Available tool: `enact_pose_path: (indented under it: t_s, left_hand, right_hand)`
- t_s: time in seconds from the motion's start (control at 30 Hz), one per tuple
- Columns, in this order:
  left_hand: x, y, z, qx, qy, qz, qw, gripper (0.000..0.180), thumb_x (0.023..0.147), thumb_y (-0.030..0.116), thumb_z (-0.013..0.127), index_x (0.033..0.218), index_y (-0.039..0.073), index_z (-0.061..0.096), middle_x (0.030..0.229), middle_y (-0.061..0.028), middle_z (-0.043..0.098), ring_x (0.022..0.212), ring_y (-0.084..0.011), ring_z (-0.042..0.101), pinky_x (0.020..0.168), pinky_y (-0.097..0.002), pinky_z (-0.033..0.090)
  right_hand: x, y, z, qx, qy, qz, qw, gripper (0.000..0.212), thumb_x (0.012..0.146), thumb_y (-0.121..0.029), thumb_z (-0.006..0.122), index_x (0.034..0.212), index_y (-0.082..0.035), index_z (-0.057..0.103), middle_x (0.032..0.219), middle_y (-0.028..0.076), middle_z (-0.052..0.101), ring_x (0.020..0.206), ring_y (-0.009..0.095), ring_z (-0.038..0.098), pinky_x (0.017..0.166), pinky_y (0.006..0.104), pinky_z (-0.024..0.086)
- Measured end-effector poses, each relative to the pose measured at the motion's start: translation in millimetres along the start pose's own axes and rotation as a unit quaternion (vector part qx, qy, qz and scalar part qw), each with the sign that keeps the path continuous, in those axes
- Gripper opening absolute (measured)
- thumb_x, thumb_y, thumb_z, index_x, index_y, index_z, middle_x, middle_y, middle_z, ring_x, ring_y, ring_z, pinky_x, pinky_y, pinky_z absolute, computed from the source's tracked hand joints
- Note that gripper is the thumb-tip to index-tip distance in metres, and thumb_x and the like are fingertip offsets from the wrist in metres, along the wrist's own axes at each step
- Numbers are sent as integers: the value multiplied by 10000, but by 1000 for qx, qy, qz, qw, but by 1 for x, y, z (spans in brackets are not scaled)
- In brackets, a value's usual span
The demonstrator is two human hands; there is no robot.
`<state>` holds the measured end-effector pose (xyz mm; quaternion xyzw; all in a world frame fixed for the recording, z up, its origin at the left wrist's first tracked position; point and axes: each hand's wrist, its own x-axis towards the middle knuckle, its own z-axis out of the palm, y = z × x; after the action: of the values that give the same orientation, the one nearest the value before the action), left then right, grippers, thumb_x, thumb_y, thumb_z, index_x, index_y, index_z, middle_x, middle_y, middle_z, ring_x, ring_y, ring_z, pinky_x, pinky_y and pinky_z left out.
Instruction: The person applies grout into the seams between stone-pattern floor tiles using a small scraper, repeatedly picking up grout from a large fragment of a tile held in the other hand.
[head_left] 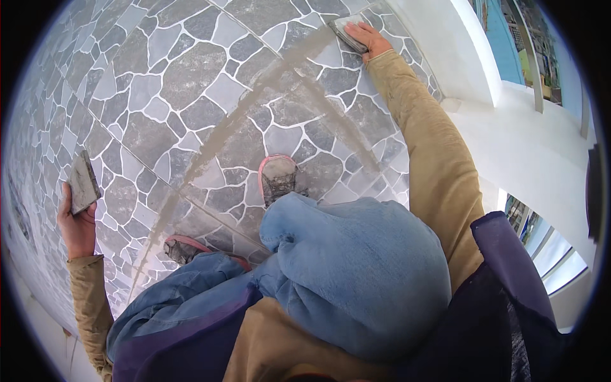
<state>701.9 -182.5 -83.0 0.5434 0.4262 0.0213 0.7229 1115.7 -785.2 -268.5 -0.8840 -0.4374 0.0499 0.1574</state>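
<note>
My left hand (78,230), out at the left, grips a thin rectangular plate (84,183) smeared grey; its exact kind is unclear. Up at the far right, my right hand (370,39) is closed on a flat grey pad (347,33), pressing it against the stone-patterned tile floor (194,73) near the white wall. The underside of the pad is hidden. A wide band of grey-brown grout (229,124) runs along the tile joint from the pad toward the lower left. A second smeared joint (340,114) branches toward the right.
I crouch with one shoe (278,177) on the tiles inside the angle of the two bands and the other shoe (186,248) further left, close to the grout. A low white wall (449,44) bounds the right side, with a white ledge (515,137) and railing posts (533,57) beyond it.
</note>
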Motion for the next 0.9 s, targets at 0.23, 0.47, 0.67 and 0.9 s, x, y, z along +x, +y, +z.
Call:
enact_pose_path:
  t_s: [0.23,0.47,0.67,0.9]
  left_hand:
    - [3,8,17,-30,-26,8,999,369,1042,244,429,1300,-6,514,1138,-111,662,887,-160,701,665,-245,610]
    - [16,4,34,-69,-63,-3,996,376,1035,266,453,1266,-19,537,1134,-122,659,894,-166,699,642,-251,606]
    - [10,9,38,-64,-73,-2,995,381,1036,280,446,1253,-19,541,1117,-111,664,886,-168,697,651,-260,614]
    - [2,-3,12,-44,-1,-10,999,342,1030,271,469,1241,16,554,1119,-77,667,860,-138,690,635,-228,586]
  right_hand:
    - [39,-12,-66,-41,-103,308,945,621,731,-30,598,1298,-284,594,1245,110,621,1127,337,596,976,412,493]
    - [53,-101,-14,-116,-62,286,949,511,772,-180,641,1274,-268,603,1078,164,642,1061,350,613,937,422,507]
    - [67,-96,-59,-47,-150,295,942,601,724,-57,600,1292,-253,600,1230,113,631,1098,313,615,948,416,505]
    - [10,41,-18,-18,47,64,997,824,647,75,634,1384,-277,522,1335,65,588,1253,283,534,1047,353,439]
